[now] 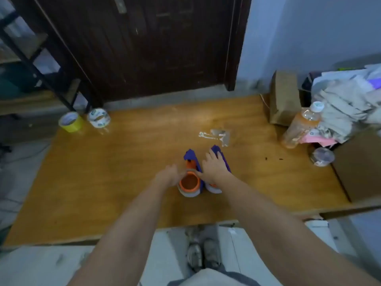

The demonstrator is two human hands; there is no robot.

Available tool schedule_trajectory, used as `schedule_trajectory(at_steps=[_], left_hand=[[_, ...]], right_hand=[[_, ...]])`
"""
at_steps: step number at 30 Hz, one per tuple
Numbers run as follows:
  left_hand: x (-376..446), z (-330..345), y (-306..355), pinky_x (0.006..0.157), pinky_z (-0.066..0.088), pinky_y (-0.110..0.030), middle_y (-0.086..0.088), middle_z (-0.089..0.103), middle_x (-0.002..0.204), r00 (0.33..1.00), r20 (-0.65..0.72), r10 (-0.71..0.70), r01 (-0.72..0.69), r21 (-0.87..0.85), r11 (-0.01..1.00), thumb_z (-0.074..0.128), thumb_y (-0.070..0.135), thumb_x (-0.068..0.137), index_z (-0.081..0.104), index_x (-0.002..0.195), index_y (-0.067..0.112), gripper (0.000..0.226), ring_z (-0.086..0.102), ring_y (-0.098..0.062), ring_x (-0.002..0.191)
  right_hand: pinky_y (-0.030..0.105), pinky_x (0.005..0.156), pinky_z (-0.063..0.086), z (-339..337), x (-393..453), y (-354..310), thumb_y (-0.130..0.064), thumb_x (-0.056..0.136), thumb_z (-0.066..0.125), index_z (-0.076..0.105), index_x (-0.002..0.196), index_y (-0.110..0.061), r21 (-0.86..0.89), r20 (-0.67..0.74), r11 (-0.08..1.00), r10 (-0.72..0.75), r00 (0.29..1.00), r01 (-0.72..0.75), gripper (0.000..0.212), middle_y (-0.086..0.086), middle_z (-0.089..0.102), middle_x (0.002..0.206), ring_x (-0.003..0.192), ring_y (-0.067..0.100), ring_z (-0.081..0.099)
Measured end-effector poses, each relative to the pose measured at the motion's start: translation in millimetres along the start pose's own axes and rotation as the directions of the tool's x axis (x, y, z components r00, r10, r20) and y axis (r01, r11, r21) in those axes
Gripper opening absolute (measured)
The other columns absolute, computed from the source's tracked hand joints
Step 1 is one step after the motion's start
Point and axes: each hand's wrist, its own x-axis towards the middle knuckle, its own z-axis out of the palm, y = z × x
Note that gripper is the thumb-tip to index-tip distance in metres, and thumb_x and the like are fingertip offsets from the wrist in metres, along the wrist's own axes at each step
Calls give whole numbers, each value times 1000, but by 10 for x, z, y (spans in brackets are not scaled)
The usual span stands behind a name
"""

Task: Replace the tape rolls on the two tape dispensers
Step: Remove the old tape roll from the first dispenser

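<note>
Two purple and orange tape dispensers lie side by side in the middle of the wooden table. The left dispenser carries an orange hub with a thin grey roll at its near end. My left hand touches that roll's left side with its fingers. My right hand lies flat across the right dispenser, its thumb reaching the left roll. A yellow tape roll and a clear tape roll stand at the table's far left corner.
A bottle of orange drink, a brown paper bag, a heap of paper and a small clear container crowd the right side. A cardboard box stands at the right edge. Scraps of tape lie beyond the dispensers.
</note>
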Motion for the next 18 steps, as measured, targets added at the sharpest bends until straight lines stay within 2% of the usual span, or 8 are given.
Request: schedule_trajectory(at_steps=[2, 3, 5, 7, 10, 14, 16, 18], left_hand=[[-19, 40, -15, 103, 39, -43, -19, 28, 150, 1000, 26, -10, 13, -88, 996, 41, 58, 88, 24, 144, 3, 81, 38, -35, 132], [-41, 60, -23, 97, 44, -42, -20, 36, 145, 999, 38, -12, 16, -117, 993, 45, 56, 88, 28, 141, 2, 78, 45, -35, 125], [-101, 85, -20, 77, 51, -39, -18, 54, 121, 997, 73, 7, 5, -153, 988, 53, 44, 88, 39, 131, 3, 61, 59, -31, 100], [-143, 144, -5, 61, 53, -34, -15, 58, 104, 995, 100, -3, 24, -211, 977, 55, 30, 90, 42, 125, 7, 44, 60, -25, 77], [-178, 195, 43, 51, 52, -30, -22, 59, 116, 998, 54, -42, 58, -333, 941, 46, 16, 95, 40, 128, 5, 36, 60, -25, 63], [-226, 239, 69, 49, 50, -28, -21, 57, 123, 996, -88, -32, -7, -413, 911, 39, 13, 97, 42, 130, 6, 34, 57, -21, 50], [-273, 230, 46, 51, 55, -32, -17, 58, 121, 987, -156, -34, -46, -482, 875, 40, 14, 96, 45, 127, 6, 33, 61, -25, 54], [-323, 210, 5, 61, 59, -40, -17, 61, 116, 972, -232, -36, -102, -554, 826, 43, 13, 95, 47, 123, 5, 30, 67, -33, 67]], right_hand=[[52, 119, 1, 25, -34, -6, -58, 91, 32, 57, 121, -4, -123, -70, 992, -28, 997, 19, 66, 17, 26, 154, 147, 31, 2], [52, 119, 0, 61, -48, -10, -57, 91, 33, 61, 115, -5, -166, -107, 986, -49, 993, 30, 64, 17, 31, 151, 146, 31, 5], [49, 119, -3, 135, -69, -20, -54, 92, 32, 67, 106, -5, -240, -176, 968, -116, 977, 72, 62, 17, 43, 145, 145, 31, 14], [47, 119, -2, 174, -97, -54, -47, 94, 32, 66, 108, -2, -252, -217, 963, -155, 964, 98, 58, 17, 51, 138, 143, 31, 22], [45, 120, -1, 197, -109, -100, -38, 95, 33, 64, 107, 1, -190, -264, 979, -123, 957, 73, 51, 19, 58, 130, 140, 32, 29], [42, 121, 6, 167, -135, -203, -34, 94, 34, 60, 113, 3, -67, -317, 997, -64, 946, 45, 49, 20, 55, 133, 141, 31, 28], [39, 117, 19, 149, -155, -202, -33, 95, 35, 55, 119, 2, 109, -350, 991, -38, 936, 81, 47, 19, 54, 133, 137, 31, 34], [38, 103, 39, 117, -194, -172, -35, 96, 35, 49, 127, -4, 346, -362, 926, -14, 932, 149, 46, 16, 55, 129, 127, 30, 45]])
